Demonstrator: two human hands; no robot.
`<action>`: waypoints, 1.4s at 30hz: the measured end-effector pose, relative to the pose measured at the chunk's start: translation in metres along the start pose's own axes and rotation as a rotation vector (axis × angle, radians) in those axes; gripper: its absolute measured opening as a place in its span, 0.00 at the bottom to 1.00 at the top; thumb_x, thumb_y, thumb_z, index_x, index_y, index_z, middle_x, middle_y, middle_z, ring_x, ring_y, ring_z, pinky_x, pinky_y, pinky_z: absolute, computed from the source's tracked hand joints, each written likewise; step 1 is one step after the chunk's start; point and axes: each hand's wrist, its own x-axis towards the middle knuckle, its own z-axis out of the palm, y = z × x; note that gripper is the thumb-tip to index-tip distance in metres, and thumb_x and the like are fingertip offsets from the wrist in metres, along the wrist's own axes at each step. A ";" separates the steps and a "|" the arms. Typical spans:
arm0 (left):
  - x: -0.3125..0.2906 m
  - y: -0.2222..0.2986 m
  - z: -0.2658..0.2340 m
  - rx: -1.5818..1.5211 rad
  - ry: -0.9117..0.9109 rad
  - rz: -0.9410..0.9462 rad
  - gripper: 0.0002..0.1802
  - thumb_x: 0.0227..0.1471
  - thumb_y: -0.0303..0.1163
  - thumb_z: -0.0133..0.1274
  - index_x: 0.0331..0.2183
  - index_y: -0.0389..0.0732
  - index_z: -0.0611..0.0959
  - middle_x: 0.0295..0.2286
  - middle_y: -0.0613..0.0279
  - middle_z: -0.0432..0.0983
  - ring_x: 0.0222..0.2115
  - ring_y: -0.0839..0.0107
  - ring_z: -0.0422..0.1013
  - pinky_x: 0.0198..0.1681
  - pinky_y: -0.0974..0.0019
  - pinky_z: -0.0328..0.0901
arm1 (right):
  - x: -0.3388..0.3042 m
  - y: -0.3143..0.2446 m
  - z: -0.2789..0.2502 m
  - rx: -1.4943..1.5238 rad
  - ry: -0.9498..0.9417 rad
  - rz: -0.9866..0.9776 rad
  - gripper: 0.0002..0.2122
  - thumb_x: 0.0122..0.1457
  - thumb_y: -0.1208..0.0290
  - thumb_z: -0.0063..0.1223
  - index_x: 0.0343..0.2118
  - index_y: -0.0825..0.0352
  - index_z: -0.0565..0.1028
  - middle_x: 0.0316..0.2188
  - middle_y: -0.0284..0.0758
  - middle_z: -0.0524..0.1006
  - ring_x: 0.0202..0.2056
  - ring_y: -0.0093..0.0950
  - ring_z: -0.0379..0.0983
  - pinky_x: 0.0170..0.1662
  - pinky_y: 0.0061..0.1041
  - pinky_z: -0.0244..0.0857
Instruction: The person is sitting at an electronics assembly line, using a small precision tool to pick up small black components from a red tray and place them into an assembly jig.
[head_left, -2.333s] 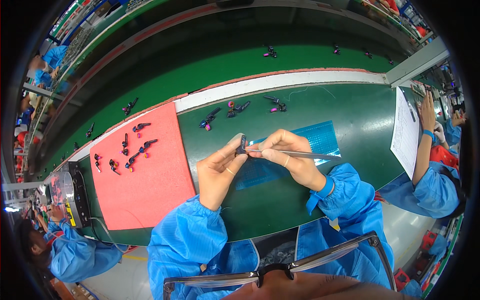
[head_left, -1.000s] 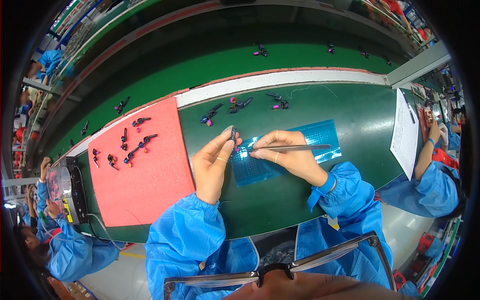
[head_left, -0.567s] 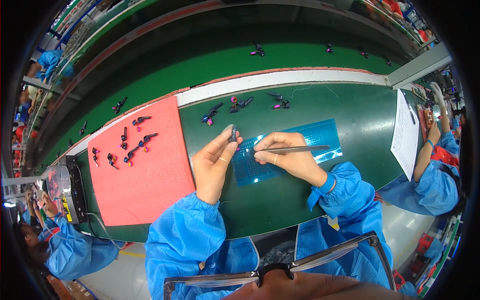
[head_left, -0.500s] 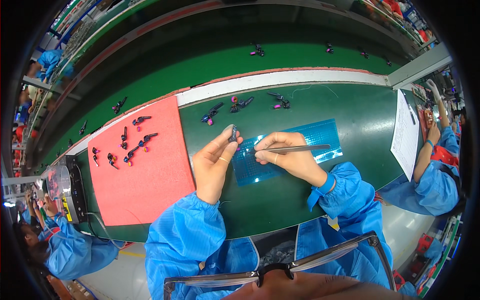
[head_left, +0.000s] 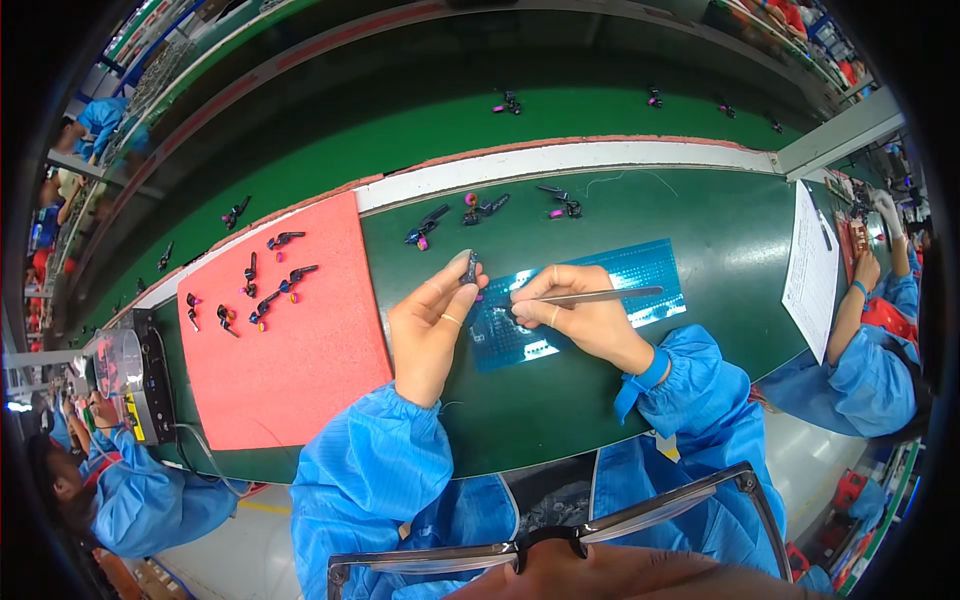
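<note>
My left hand (head_left: 430, 320) pinches a small dark glossy part (head_left: 470, 265), shaped like an earbud stem, between thumb and fingers. A pair of metal tweezers (head_left: 610, 295) is in my right hand (head_left: 575, 305), its blunt end pointing right. The tweezers' tips are near a small dark piece at my right fingertips, too small to make out. Both hands are close together over a translucent blue sheet (head_left: 640, 275) with rows of small marks. A small magenta bit shows beside my left fingertips.
Left of my hands, a pink foam mat (head_left: 280, 390) bears several dark parts with magenta bits. More such parts (head_left: 485, 208) lie beyond my hands, and others ride on the green belt (head_left: 590, 115). A paper sheet (head_left: 808, 270) hangs at right; a black device (head_left: 150, 380) stands far left.
The parts on the belt have shifted slightly left. My hands stay almost in place with the same holds. At the far right, a co-worker's gloved hand has come down.
</note>
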 end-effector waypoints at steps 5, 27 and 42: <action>0.001 0.007 -0.006 0.053 -0.030 0.015 0.18 0.50 0.22 0.48 0.45 0.31 0.71 0.40 0.56 0.71 0.39 0.69 0.69 0.45 0.71 0.62 | 0.001 -0.007 0.003 0.112 -0.003 -0.059 0.05 0.49 0.78 0.54 0.28 0.73 0.74 0.24 0.36 0.76 0.27 0.20 0.73 0.30 0.17 0.68; 0.174 0.055 0.043 1.296 -0.079 0.589 0.18 0.46 0.33 0.50 0.43 0.48 0.76 0.38 0.51 0.72 0.40 0.54 0.68 0.44 0.59 0.63 | -0.003 0.008 -0.002 0.217 -0.021 -0.113 0.05 0.49 0.78 0.54 0.28 0.74 0.74 0.23 0.37 0.76 0.24 0.20 0.72 0.28 0.16 0.67; 0.083 0.076 0.041 0.497 -0.201 0.607 0.08 0.48 0.23 0.49 0.34 0.34 0.78 0.35 0.58 0.74 0.37 0.71 0.71 0.44 0.70 0.63 | -0.005 0.001 -0.001 0.262 -0.001 -0.057 0.04 0.49 0.81 0.53 0.27 0.75 0.72 0.27 0.40 0.75 0.29 0.26 0.74 0.31 0.20 0.72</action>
